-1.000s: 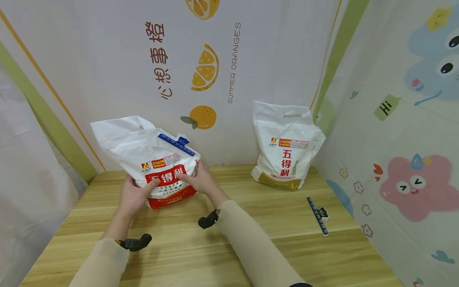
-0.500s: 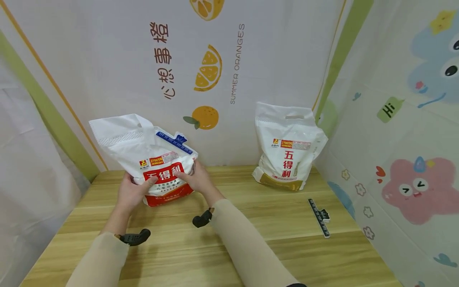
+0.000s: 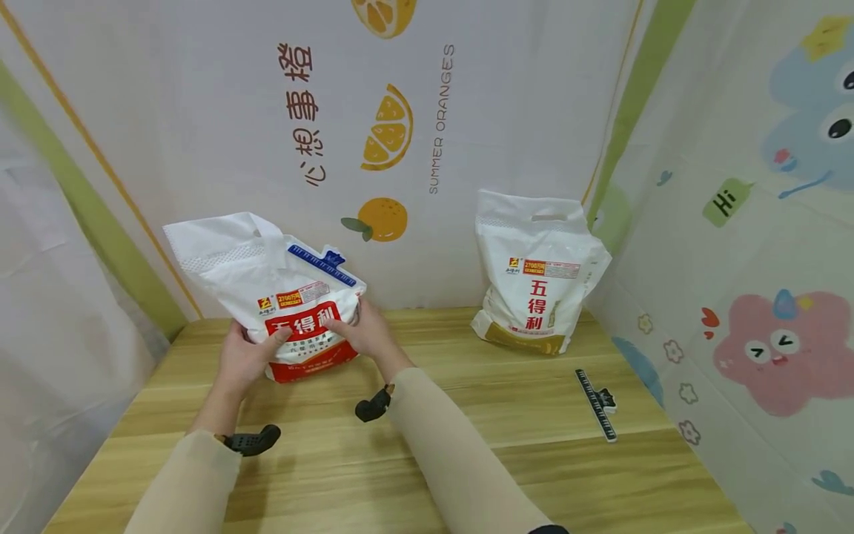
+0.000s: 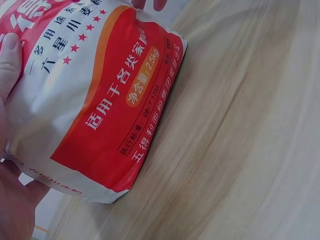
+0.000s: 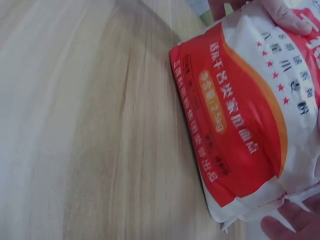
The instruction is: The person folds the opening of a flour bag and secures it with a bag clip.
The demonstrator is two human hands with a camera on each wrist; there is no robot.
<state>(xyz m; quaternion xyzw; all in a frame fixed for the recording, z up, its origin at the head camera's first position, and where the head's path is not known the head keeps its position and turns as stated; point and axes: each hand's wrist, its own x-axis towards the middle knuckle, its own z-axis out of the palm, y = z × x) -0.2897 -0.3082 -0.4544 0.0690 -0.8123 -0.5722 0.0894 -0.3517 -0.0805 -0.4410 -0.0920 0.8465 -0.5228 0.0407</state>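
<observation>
While the left hand (image 3: pixel 248 357) grips the lower left side of the red-labelled flour bag (image 3: pixel 293 300), the right hand (image 3: pixel 367 331) grips its right side, thumbs on front. Bag sits between both, left of frame centre, neither hand clearly nearer; long axis leans toward upper left. Blue clip (image 3: pixel 323 265) on its upper right edge. Gold-bottomed flour bag (image 3: pixel 534 274) right of centre; black clip (image 3: pixel 596 406) lower right on wooden table (image 3: pixel 327 467).

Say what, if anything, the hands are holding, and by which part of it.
The red-and-white bag, by its lower sides: left hand on one, right hand on the other, thumbs on its front.
</observation>
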